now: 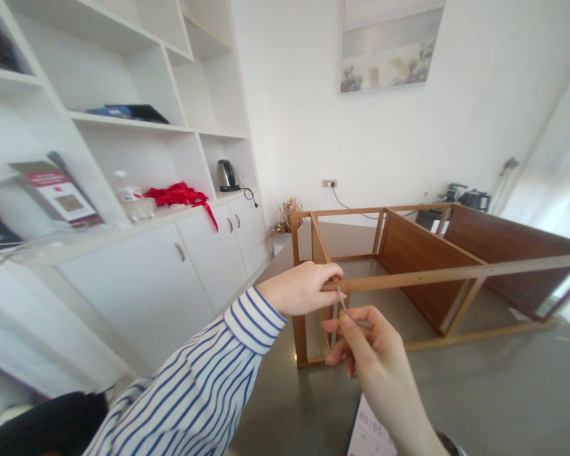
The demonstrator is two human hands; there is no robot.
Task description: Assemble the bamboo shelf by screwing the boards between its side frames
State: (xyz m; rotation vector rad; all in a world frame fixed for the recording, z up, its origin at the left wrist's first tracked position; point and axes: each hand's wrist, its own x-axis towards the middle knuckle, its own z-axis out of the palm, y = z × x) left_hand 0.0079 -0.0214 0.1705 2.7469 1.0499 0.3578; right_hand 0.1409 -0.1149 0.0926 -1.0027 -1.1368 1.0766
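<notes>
A wooden shelf frame (408, 278) with brown panels lies on its side on the grey tabletop. My left hand (304, 286) is closed around the near end of its upper rail, fingers wrapped over the wood. Just below and to the right, my right hand (373, 345) pinches a thin metal hex key (342, 301) between thumb and forefinger. The key's upper tip meets the rail beside my left fingers; the fastener there is too small to make out. The other fingers of my right hand curl loosely under the key.
A phone (371, 430) showing a timer lies below my right wrist. White cabinets (133, 272) with open shelves line the left, holding a kettle (227, 175), red cloth (180, 195) and a bottle (126, 187). Dried plants (289, 215) and a wall socket (329, 183) are behind.
</notes>
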